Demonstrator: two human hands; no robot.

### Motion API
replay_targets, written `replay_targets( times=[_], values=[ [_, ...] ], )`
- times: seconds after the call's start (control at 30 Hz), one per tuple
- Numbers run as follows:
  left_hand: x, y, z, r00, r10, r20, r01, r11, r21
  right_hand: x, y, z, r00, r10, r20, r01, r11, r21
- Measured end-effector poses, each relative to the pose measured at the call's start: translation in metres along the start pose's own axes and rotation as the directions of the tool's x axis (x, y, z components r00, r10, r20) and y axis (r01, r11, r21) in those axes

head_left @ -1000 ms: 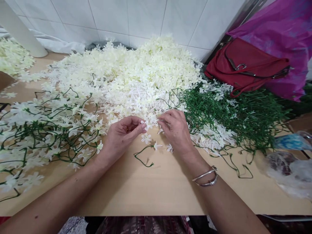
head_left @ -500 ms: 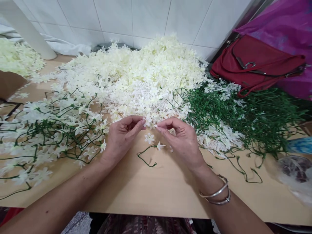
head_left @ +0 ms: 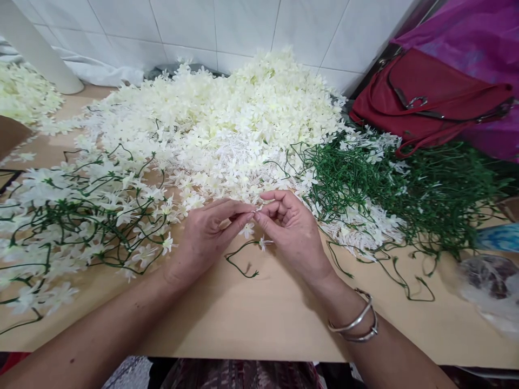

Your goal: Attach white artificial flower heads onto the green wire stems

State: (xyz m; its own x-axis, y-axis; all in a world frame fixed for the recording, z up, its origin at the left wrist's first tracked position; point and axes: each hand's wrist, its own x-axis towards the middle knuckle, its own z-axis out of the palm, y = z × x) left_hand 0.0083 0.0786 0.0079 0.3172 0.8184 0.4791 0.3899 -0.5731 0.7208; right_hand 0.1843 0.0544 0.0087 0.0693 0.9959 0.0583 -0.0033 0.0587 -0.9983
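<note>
My left hand point(head_left: 214, 232) and my right hand point(head_left: 290, 232) meet fingertip to fingertip above the table. The left thumb and forefinger pinch a white artificial flower, now mostly hidden by the fingers. My right thumb presses at the same spot on a small white piece, its other fingers curled. Just below the fingertips a loose white blossom point(head_left: 247, 230) lies on the table, partly covered. Near it rests a bent green stem point(head_left: 239, 262) tipped with white stamens point(head_left: 264, 243).
A heap of cream-white blossoms point(head_left: 251, 102) fills the back against the tiled wall. Stemmed flowers point(head_left: 93, 210) spread at left. Green stems point(head_left: 357, 178) pile up at right, with white stamens point(head_left: 360, 227) in front. A red handbag point(head_left: 430, 97) and a plastic bag point(head_left: 490, 286) sit at right.
My hands have come together: the fingertips were slightly apart, and now they touch. The flower in my left fingers showed before and is now covered.
</note>
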Motion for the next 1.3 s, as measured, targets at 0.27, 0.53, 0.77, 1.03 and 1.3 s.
replay_targets(
  times=[0.27, 0.53, 0.77, 1.03, 1.3],
  values=[
    [-0.002, -0.001, 0.005, 0.989, -0.129, -0.07, 0.113, 0.974, -0.195, -0.002, -0.007, 0.0, 0.999, -0.026, -0.024, 0.026, 0.999, 0.025],
    [-0.003, -0.002, 0.006, 0.975, -0.216, -0.045, 0.182, 0.903, -0.389, -0.003, -0.009, 0.002, 0.996, -0.08, -0.034, 0.081, 0.996, 0.022],
    [-0.004, 0.0, 0.004, 0.967, -0.246, -0.064, 0.198, 0.888, -0.415, -0.005, -0.011, 0.002, 0.99, -0.132, -0.057, 0.132, 0.991, -0.003],
    [-0.003, -0.006, 0.007, 0.983, -0.183, -0.02, 0.163, 0.915, -0.369, 0.002, -0.002, -0.002, 0.964, -0.258, -0.062, 0.255, 0.965, -0.062],
    [0.005, 0.001, -0.023, 0.959, 0.194, 0.209, -0.134, 0.954, -0.27, 0.012, 0.003, -0.013, 0.946, -0.256, -0.2, 0.251, 0.967, -0.048]
  ],
)
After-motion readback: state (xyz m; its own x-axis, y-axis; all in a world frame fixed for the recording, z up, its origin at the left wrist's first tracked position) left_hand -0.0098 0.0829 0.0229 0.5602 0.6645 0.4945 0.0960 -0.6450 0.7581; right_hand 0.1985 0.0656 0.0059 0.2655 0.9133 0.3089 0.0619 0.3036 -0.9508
